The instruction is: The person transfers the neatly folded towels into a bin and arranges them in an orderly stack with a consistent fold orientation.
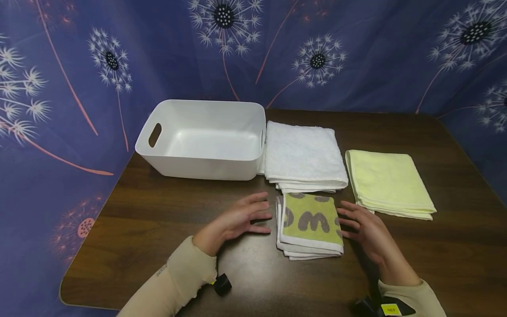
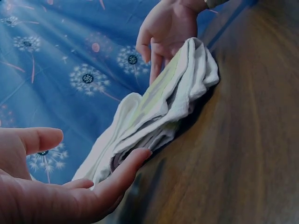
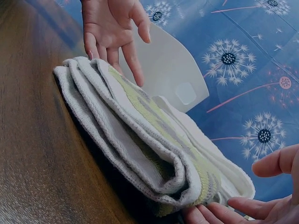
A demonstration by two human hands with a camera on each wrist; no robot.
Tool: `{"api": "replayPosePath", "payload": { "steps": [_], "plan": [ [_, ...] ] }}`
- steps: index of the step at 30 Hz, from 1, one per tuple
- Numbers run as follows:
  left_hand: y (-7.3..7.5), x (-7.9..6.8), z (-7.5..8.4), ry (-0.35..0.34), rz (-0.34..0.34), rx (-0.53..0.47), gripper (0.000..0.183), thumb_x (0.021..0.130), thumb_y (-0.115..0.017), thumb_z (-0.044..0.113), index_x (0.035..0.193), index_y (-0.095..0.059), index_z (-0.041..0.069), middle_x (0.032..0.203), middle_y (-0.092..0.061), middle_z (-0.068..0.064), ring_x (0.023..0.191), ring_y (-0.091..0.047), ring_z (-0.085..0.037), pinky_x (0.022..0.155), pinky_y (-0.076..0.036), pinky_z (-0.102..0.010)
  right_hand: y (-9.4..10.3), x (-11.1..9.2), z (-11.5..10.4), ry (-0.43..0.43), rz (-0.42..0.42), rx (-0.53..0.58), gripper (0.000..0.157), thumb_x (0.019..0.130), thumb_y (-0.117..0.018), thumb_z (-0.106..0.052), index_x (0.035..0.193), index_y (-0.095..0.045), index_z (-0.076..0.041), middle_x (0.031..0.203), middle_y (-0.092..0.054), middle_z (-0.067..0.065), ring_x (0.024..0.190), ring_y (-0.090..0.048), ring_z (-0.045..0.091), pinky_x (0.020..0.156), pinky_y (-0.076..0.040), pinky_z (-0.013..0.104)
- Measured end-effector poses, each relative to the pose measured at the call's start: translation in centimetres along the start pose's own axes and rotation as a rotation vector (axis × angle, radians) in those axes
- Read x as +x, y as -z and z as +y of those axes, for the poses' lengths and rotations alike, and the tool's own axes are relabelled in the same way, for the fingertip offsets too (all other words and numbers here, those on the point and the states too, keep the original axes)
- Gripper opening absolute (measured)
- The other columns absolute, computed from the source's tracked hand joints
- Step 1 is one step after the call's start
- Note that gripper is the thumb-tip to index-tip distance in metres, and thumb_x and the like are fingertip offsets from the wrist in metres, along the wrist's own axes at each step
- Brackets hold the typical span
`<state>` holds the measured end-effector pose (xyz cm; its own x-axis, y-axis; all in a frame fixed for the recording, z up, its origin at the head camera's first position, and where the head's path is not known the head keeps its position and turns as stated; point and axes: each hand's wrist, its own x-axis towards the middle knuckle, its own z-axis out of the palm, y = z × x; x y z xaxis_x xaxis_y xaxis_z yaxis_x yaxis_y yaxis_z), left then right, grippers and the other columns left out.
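A folded green towel [image 1: 310, 220] with grey shapes and white edges lies on the table between both hands. To its left is my left hand [image 1: 247, 215], fingers spread and apart from the towel in the head view. My right hand [image 1: 366, 231] is at the towel's right side, fingertips at or very near its edge. In the right wrist view, the towel [image 3: 135, 130] shows several stacked layers, with the right fingers [image 3: 224, 212] beside its fold. From the left wrist, the other hand [image 2: 173, 28] appears beyond the towel [image 2: 163, 98]. Neither hand grips anything.
Behind the green towel lies a folded white towel [image 1: 305, 152]. A folded yellow towel [image 1: 390, 182] is to the right. The white bin [image 1: 202, 167] with handle holes stands at the back left, beside the white towel. A blue dandelion-patterned cloth [image 1: 158, 53] hangs behind the wooden table [image 1: 130, 246].
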<state>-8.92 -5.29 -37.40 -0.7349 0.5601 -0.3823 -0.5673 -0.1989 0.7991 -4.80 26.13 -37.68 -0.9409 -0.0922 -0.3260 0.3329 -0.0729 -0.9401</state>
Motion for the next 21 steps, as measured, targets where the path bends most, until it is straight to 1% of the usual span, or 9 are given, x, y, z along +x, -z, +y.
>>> {"api": "replayPosePath", "payload": {
  "steps": [7, 9, 12, 14, 16, 17, 19, 21],
  "plan": [
    [-0.5, 0.6, -0.5, 0.000, 0.002, 0.010, 0.063, 0.094, -0.048, 0.010, 0.147, -0.014, 0.001, 0.147, -0.018, -0.024, 0.125, -0.035, -0.041, 0.084, -0.047, -0.050, -0.1, 0.1, 0.0, -0.022, 0.030, -0.014, 0.034, 0.099, -0.046, -0.023, 0.129, -0.045, -0.008, 0.106, -0.058, -0.014, 0.091, -0.059, 0.006, 0.075, -0.052, 0.030],
    [-0.7, 0.8, -0.7, -0.004, 0.005, 0.014, 0.062, 0.095, -0.047, 0.009, 0.146, -0.014, 0.000, 0.147, -0.018, -0.025, 0.125, -0.034, -0.041, 0.085, -0.047, -0.050, -0.2, 0.2, 0.0, -0.019, 0.035, -0.032, 0.037, 0.099, -0.046, -0.023, 0.132, -0.044, -0.005, 0.107, -0.056, -0.014, 0.091, -0.059, 0.006, 0.075, -0.052, 0.030],
    [-1.2, 1.0, -1.0, -0.016, 0.035, 0.016, 0.060, 0.094, -0.046, 0.005, 0.145, -0.016, -0.003, 0.147, -0.019, -0.025, 0.125, -0.035, -0.041, 0.084, -0.047, -0.051, -0.3, 0.3, 0.2, -0.012, 0.037, -0.047, 0.040, 0.098, -0.047, -0.022, 0.133, -0.043, -0.003, 0.105, -0.057, -0.016, 0.092, -0.058, 0.005, 0.075, -0.051, 0.029],
    [-1.6, 1.2, -1.2, -0.024, 0.048, 0.015, 0.060, 0.092, -0.047, 0.002, 0.144, -0.017, -0.005, 0.147, -0.020, -0.024, 0.125, -0.036, -0.040, 0.084, -0.047, -0.051, -0.4, 0.3, 0.3, -0.001, 0.041, -0.053, 0.035, 0.098, -0.048, -0.020, 0.130, -0.048, -0.005, 0.103, -0.058, -0.017, 0.091, -0.057, 0.004, 0.074, -0.051, 0.027],
    [-2.1, 1.3, -1.3, -0.032, 0.060, 0.027, 0.061, 0.091, -0.048, 0.000, 0.143, -0.018, -0.006, 0.147, -0.020, -0.023, 0.124, -0.036, -0.039, 0.084, -0.047, -0.051, -0.4, 0.3, 0.4, 0.006, 0.049, -0.044, 0.027, 0.097, -0.049, -0.018, 0.122, -0.056, -0.011, 0.101, -0.060, -0.017, 0.090, -0.057, 0.004, 0.074, -0.050, 0.026],
    [-2.3, 1.4, -1.4, -0.034, 0.065, 0.033, 0.061, 0.091, -0.049, 0.000, 0.143, -0.019, -0.006, 0.147, -0.021, -0.023, 0.124, -0.037, -0.038, 0.084, -0.048, -0.051, -0.5, 0.3, 0.5, 0.014, 0.047, -0.043, 0.026, 0.097, -0.049, -0.017, 0.121, -0.057, -0.013, 0.100, -0.061, -0.016, 0.090, -0.057, 0.004, 0.073, -0.050, 0.025],
    [-2.7, 1.4, -1.5, -0.039, 0.073, 0.043, 0.061, 0.090, -0.050, 0.000, 0.143, -0.020, -0.006, 0.147, -0.022, -0.023, 0.124, -0.038, -0.037, 0.083, -0.048, -0.049, -0.6, 0.3, 0.6, 0.019, 0.046, -0.055, 0.030, 0.097, -0.049, -0.015, 0.125, -0.054, -0.009, 0.098, -0.062, -0.014, 0.089, -0.058, 0.004, 0.074, -0.050, 0.024],
    [-3.1, 1.5, -1.4, -0.044, 0.089, 0.054, 0.060, 0.090, -0.051, 0.001, 0.143, -0.022, -0.006, 0.145, -0.024, -0.023, 0.122, -0.040, -0.036, 0.083, -0.049, -0.048, -0.7, 0.3, 0.6, 0.012, 0.043, -0.100, 0.040, 0.097, -0.048, -0.017, 0.133, -0.045, 0.001, 0.097, -0.063, -0.014, 0.088, -0.058, 0.003, 0.075, -0.049, 0.023]
  ]
}}
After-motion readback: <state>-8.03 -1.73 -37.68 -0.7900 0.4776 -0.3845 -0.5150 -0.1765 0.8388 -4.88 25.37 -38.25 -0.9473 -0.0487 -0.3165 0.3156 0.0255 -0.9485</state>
